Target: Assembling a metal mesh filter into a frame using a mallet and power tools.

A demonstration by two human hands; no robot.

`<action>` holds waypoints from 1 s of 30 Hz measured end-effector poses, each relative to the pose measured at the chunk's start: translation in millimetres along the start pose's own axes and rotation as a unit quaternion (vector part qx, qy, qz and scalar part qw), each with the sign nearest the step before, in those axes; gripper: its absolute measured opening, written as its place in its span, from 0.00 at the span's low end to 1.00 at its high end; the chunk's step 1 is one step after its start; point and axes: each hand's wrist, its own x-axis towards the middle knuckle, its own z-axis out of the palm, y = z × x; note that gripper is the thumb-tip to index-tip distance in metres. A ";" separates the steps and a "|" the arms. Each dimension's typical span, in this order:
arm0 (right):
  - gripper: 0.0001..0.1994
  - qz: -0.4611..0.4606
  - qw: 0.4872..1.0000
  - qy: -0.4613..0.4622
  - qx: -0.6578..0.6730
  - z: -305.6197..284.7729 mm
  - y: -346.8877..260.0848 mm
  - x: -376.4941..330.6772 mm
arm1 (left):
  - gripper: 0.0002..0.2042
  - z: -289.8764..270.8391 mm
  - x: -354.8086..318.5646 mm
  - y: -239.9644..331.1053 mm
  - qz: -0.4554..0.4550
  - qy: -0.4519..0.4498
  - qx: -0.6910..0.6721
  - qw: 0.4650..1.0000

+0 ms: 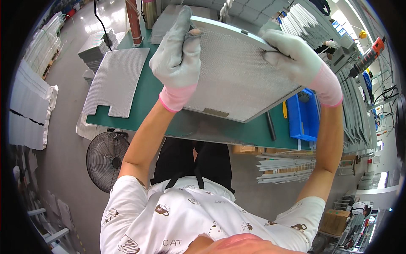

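Gripping panel (241, 74), left hand (177, 59), right hand (296, 55) curled, top edge (226, 26) sloping down rightward, long axis unclear

Short printed word (171, 243) on the white shirt (196, 222), perhaps another above

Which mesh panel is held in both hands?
The framed panel, gripped by the left hand and right hand; the notched panel lies flat on the green table, to its left.
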 end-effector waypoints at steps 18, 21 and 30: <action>0.14 -0.005 0.992 0.051 0.119 8.4 -38.3 58.0 | 0.13 4.7 15.2 -31.4 -0.250 -0.071 -0.507 0.822; 0.14 -0.024 0.996 0.053 0.068 5.9 -40.1 60.6 | 0.14 -8.4 19.7 -12.4 -0.244 -0.076 -0.514 0.819; 0.14 0.064 0.995 0.050 0.056 1.4 -50.4 64.7 | 0.14 -11.9 23.0 -1.3 -0.355 -0.053 -0.307 0.881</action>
